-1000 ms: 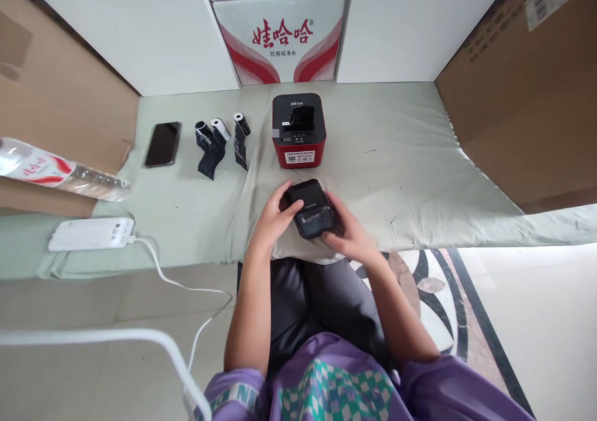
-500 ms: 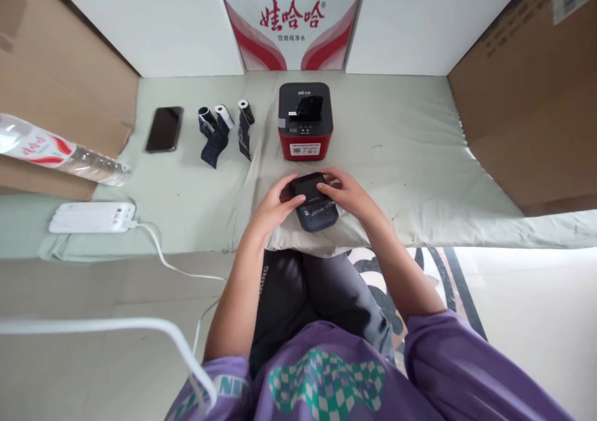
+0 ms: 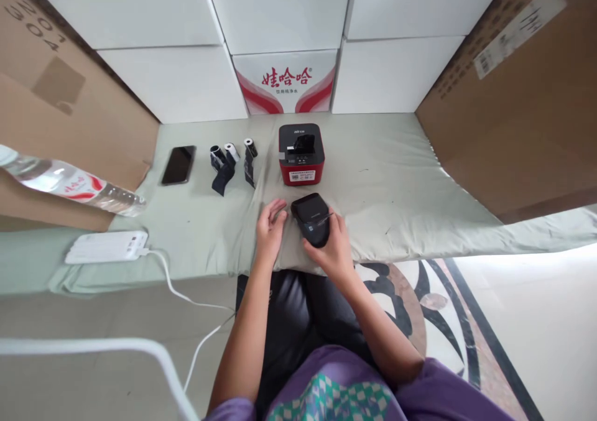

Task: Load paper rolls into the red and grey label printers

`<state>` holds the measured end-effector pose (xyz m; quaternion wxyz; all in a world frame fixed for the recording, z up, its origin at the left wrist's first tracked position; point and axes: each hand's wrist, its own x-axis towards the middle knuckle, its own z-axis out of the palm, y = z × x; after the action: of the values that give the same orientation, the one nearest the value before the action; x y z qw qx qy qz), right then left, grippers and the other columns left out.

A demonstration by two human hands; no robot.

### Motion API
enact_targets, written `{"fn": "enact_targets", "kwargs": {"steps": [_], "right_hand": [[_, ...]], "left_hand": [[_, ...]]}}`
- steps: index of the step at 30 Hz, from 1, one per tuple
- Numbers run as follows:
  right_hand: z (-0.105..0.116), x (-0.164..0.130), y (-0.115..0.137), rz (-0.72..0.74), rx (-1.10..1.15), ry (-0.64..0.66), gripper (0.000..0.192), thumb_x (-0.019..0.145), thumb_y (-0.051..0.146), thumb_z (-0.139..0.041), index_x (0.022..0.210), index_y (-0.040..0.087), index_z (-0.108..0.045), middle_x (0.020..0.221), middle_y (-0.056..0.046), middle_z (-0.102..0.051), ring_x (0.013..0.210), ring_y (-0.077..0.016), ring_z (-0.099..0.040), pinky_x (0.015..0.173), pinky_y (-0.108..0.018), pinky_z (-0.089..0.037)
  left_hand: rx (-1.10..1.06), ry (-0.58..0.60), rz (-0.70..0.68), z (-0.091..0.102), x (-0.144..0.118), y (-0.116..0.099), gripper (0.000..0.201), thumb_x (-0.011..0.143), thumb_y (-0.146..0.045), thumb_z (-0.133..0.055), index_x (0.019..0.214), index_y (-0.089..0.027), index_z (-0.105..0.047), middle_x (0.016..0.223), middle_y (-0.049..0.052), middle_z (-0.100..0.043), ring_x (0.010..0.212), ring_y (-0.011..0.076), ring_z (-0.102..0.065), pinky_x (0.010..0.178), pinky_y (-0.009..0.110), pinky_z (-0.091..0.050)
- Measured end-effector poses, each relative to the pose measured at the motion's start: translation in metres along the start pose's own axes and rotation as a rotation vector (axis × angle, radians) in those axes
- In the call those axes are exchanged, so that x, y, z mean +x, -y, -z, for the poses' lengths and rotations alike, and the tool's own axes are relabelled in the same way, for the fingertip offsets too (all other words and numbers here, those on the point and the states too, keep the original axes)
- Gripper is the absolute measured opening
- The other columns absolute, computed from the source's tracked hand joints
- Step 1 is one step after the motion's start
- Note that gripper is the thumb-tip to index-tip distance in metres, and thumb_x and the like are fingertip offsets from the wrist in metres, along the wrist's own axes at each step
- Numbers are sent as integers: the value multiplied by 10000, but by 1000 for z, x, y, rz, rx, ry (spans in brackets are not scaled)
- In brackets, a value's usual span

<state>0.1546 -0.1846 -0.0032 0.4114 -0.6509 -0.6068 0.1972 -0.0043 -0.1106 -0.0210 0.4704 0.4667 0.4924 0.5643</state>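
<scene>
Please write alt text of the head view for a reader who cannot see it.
A person's right hand grips a small black printer on a pale green cloth, the left hand resting beside it. Behind stand a red printer, three paper rolls and a phone.

Phone (image 3: pixel 178 165), three rolls (image 3: pixel 232 158), red printer (image 3: pixel 301 154).

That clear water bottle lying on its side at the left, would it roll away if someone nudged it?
Probably. The water bottle lies on its side on cardboard, and its round body should roll easily. It looks like thin clear plastic, so likely light and a bit slippery to grab.
</scene>
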Motion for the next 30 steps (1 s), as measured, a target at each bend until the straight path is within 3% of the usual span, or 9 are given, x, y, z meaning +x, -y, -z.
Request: {"fn": "enact_targets", "kwargs": {"steps": [4,8,11,14,18,21,23,27,30], "right_hand": [[28,41,-16,-33,11,-131,843,737,433,-780,1479,192,-458,1284,-180,-579,1243,-417,-580,1087,-652,-490],[53,129,-40,-33,-66,-322,891,686,400,-789,1462,131,-446,1283,-213,-559,1280,-437,-520,1123,-670,-426],[44,199,-55,-72,-109,-360,865,676,333,-771,1447,111,-445,1307,-227,-543,1301,-420,-504,1145,-645,-410],[20,237,-67,-158,-124,-345,848,668,313,-759,1419,68,-452,1302,-249,-544,1285,-411,-519,1142,-620,-415],[2,237,-79,-126,-103,-371,930,697,381,-741,1482,66,-354,1387,-285,-490,1349,-419,-467,1170,-652,-354],[6,224,-74,-25,-141,-474,995,747,482,-722,1549,112,-265,1513,-293,-375,1438,-451,-372,1193,-716,-263],[12,213,-64,63,-181,-513,935,805,508,-667,1573,160,-260,1560,-265,-330,1473,-455,-333,1189,-740,-249],[7,194,-39,293,-113,-356,731,900,481,-535,1543,182,-358,1472,-219,-443,1440,-379,-421,1204,-646,-340],[-10,188,-33,350,27,-193,765,912,527,-529,1561,176,-326,1451,-210,-485,1401,-345,-475,1188,-579,-412]], "left_hand": [[12,-1,-4,-1,-1,1,491,906,-493,-695,1289,-197,-618,1344,182,-701,1312,285,-656,1095,473,-543],[48,37,-6,-2,-1,0,453,911,-427,-694,1292,-197,-608,1355,179,-691,1322,269,-647,1081,450,-553],[63,40,-14,-1,-1,0,416,905,-409,-698,1255,-202,-612,1331,167,-701,1303,263,-660,1074,442,-557],[87,33,-21,-1,-1,1,358,904,-406,-696,1194,-207,-628,1285,152,-719,1278,260,-674,1068,438,-559],[93,40,-19,-1,-4,3,328,899,-409,-704,1153,-210,-640,1250,142,-733,1243,259,-691,1050,438,-568],[96,21,-46,-1,-3,-2,312,919,-417,-677,1148,-209,-642,1208,135,-744,1202,260,-706,1006,429,-587],[144,-14,-122,-3,5,-11,297,946,-410,-636,1162,-206,-648,1185,130,-748,1164,256,-714,972,415,-593],[360,-24,-365,-10,48,-37,350,963,-285,-558,1297,-211,-631,1330,125,-694,1228,250,-665,1006,403,-561],[501,-22,-472,-14,88,-46,457,895,-170,-548,1343,-215,-627,1364,117,-668,1314,255,-600,1125,417,-484]]}}
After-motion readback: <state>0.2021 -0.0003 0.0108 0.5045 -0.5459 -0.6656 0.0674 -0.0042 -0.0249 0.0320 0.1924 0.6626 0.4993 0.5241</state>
